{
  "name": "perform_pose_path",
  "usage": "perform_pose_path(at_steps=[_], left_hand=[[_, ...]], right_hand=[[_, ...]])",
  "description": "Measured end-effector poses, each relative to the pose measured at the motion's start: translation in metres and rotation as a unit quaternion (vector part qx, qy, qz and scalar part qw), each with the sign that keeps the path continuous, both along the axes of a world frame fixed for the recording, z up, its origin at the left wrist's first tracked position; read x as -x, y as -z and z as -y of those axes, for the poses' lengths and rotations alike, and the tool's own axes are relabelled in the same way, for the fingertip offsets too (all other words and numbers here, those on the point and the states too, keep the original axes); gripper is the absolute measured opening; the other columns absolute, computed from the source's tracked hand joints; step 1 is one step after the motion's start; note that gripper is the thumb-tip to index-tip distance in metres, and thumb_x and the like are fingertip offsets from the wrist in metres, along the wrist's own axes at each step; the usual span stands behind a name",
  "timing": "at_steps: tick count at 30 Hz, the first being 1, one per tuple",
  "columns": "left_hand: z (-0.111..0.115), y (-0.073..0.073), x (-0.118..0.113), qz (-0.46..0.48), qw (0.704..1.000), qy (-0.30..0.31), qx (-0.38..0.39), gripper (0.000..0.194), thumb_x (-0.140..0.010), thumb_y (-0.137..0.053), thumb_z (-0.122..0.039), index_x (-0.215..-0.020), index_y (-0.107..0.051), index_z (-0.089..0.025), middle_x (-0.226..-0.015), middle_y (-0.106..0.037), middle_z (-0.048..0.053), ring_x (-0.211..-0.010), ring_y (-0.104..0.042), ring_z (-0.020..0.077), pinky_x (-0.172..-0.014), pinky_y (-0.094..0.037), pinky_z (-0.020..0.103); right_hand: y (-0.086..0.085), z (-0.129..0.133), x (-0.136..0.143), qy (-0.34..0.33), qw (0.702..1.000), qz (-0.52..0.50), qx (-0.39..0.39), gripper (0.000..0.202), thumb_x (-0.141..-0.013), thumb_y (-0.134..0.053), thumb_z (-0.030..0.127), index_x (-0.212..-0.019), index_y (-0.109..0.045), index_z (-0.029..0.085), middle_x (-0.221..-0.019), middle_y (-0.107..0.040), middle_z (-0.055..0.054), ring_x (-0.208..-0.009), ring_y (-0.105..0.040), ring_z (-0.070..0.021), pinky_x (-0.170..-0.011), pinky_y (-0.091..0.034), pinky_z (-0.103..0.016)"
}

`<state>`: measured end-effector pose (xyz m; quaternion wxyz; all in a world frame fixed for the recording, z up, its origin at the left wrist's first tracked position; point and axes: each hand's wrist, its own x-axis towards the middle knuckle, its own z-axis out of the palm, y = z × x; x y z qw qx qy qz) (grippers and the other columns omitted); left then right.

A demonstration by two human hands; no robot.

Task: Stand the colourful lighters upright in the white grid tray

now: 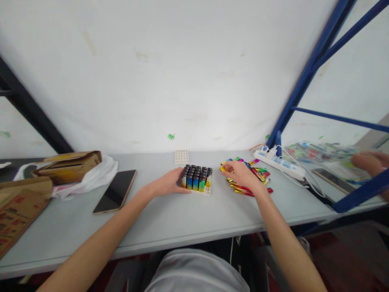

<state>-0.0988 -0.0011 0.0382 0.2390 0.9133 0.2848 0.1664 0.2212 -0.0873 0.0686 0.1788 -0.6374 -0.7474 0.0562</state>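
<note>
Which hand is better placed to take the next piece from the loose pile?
Right, I'd judge. The right hand is at the loose pile, while the left hand is beside the filled tray, on its side away from the pile.

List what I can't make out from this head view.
Head view, all items:
- Fingertips of the left hand: hidden by the upright pieces.
- What the right hand pinches, if anything: too small, partly covered by its fingers.
- Most tray cells: under the upright pieces.
- The other person's hand: blurred, cut off by the right edge.
- Printing on the cardboard: too small.
</note>
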Motion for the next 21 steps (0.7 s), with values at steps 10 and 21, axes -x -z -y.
perform_pose_path(at_steps=[10, 21], left_hand=[[0.0, 0.0, 0.001, -0.011, 1.0, -0.011, -0.002, 0.073, -0.074, -0.085, -0.055, -0.131, -0.058, -0.019, -0.132, -0.068, 0.012, -0.122, -0.063, 0.0359, -0.109, -0.048, 0.045], [0.002, -0.001, 0.0, 0.007, 1.0, -0.006, 0.005, 0.074, -0.073, -0.086, -0.053, -0.133, -0.058, -0.02, -0.134, -0.067, 0.011, -0.124, -0.062, 0.0362, -0.11, -0.047, 0.046]], right_hand=[[-0.007, 0.0, 0.009, 0.023, 0.994, -0.101, -0.022, 0.038, -0.105, -0.045, 0.038, -0.107, -0.077, 0.017, -0.097, -0.079, -0.01, -0.089, -0.072, -0.0244, -0.08, -0.049, -0.032], [-0.004, -0.001, 0.004, 0.021, 0.971, -0.235, -0.04, 0.035, -0.079, -0.076, 0.052, -0.09, -0.072, 0.019, -0.075, -0.071, -0.001, -0.068, -0.064, -0.0197, -0.066, -0.048, -0.029]])
